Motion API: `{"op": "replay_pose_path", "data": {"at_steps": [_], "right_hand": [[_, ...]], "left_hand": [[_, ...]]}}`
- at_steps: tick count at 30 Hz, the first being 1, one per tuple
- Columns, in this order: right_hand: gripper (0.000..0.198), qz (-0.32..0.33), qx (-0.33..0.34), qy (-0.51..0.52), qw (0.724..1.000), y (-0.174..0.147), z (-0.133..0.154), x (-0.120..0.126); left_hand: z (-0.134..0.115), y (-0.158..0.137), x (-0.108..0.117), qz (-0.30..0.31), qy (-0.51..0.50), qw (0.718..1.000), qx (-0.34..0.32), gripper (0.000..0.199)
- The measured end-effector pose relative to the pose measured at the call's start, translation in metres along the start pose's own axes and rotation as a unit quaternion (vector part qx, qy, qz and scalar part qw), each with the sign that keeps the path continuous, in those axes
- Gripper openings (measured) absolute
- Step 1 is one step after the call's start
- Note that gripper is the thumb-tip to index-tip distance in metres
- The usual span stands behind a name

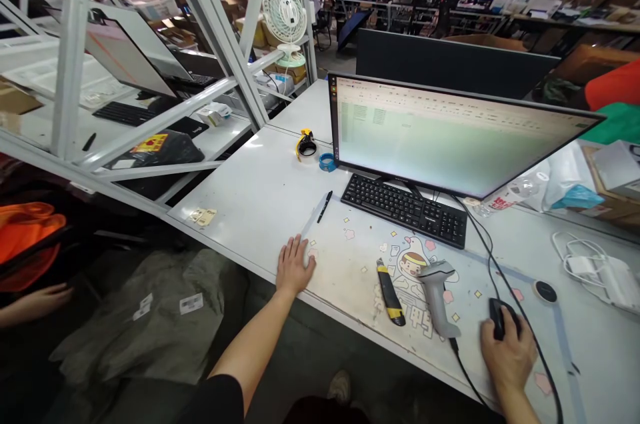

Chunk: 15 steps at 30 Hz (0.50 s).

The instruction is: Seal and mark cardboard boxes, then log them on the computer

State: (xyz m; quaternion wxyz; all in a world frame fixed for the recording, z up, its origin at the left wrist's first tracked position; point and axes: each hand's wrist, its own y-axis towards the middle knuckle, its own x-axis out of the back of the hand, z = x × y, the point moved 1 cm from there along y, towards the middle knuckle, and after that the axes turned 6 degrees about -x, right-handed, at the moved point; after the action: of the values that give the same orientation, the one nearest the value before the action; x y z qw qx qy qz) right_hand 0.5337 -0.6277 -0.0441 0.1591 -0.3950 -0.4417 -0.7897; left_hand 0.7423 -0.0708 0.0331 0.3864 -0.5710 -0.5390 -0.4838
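Note:
My left hand (294, 267) lies flat near the desk's front edge, fingers stretched out and holding nothing. Under my right hand (511, 351) is a black computer mouse (497, 319), gripped with the fingers over it. Between the hands, a black and yellow utility knife (389, 292) and a grey barcode scanner (438, 297) rest on a printed desk mat (360, 277). Behind them sits a black keyboard (403, 207), below a monitor (450, 137) showing a spreadsheet. A black pen (325, 207) lies beyond my left hand.
Tape rolls, one in a yellow dispenser (306, 144) and one blue (327, 162), stand left of the monitor. A white power strip (620, 281) with cables and a round puck (545, 291) lie right. A metal frame (200, 24) borders the left. Another person's hand (47, 301) shows there.

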Motion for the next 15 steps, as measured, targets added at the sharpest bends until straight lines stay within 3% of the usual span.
{"op": "replay_pose_path", "data": {"at_steps": [15], "right_hand": [[0.057, 0.012, -0.016, 0.019, 1.000, 0.0000, 0.0006, 0.0002]], "left_hand": [[0.0006, 0.0004, -0.0025, -0.004, -0.007, 1.000, 0.003, 0.063]]}}
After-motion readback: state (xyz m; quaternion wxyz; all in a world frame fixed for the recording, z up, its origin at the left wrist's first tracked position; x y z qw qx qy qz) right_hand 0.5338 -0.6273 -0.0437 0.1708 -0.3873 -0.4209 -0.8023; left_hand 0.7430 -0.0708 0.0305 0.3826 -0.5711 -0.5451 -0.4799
